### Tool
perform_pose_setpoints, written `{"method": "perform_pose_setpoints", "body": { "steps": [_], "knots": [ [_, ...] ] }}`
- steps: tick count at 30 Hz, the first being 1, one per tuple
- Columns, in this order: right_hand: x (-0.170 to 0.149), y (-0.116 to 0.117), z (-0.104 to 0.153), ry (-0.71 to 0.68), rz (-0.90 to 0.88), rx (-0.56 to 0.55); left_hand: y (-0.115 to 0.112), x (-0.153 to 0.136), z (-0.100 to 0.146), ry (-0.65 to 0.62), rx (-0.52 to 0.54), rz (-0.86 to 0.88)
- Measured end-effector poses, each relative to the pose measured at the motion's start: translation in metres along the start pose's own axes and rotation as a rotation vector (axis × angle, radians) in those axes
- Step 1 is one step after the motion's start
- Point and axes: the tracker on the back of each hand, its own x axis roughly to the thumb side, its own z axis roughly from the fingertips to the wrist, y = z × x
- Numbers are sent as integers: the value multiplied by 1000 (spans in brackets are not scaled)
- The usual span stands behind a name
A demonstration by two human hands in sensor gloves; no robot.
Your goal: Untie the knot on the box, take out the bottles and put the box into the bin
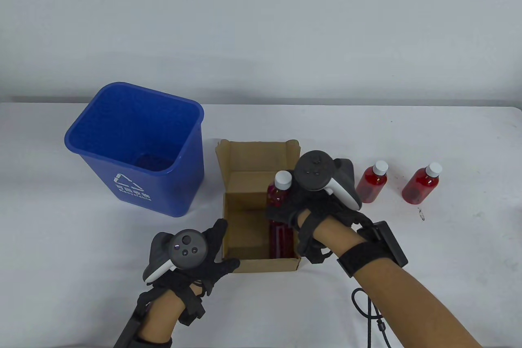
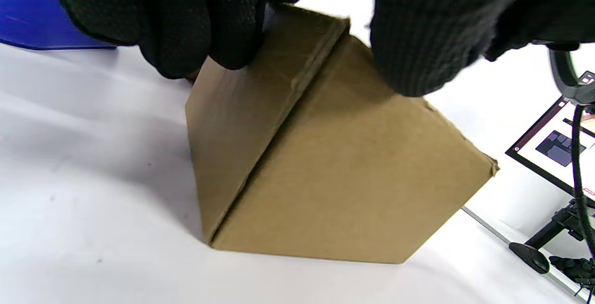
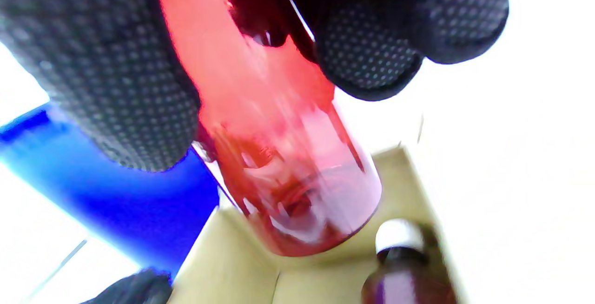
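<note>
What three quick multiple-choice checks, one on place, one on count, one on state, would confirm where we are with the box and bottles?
1. Where is the blue bin relative to the box?
A. to its left in the table view
B. to its right
C. stacked on it

2. How many bottles stand on the table to the right of the box?
A. none
B. two
C. four

3. What is the right hand doing?
A. resting flat on the table
B. gripping a red bottle above the open box
C. holding the bin

Answers: 1 A, the bin sits at the table view's left, the box in the middle. 2 B, two white-capped red bottles stand there. 3 B, the right wrist view shows its fingers round the bottle, while the left hand holds the box's near corner.
</note>
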Motion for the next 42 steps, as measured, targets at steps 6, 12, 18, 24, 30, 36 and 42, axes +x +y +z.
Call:
{"method": "perform_pose_setpoints", "body": {
  "steps": [6, 12, 18, 24, 30, 36, 42],
  "knots": [
    [-44, -32, 24, 65, 25, -114, -1, 0, 0, 1, 0, 11],
    [-98, -52, 44, 158, 46, -204, -1, 0, 0, 3, 2, 13],
    [-149, -64, 61, 245, 34, -281, -1, 0, 0, 3, 1, 12],
    [-196, -62, 72, 323, 13, -327, -1, 0, 0, 4, 3, 12],
    [-234, -50, 78, 385, 13, -346, -2, -1, 0, 4, 1, 22],
    [-262, -40, 81, 445, 20, -356, -1, -1, 0, 5, 2, 26],
    [-284, -30, 83, 516, 33, -373, -1, -2, 0, 5, 1, 28]
  ]
}}
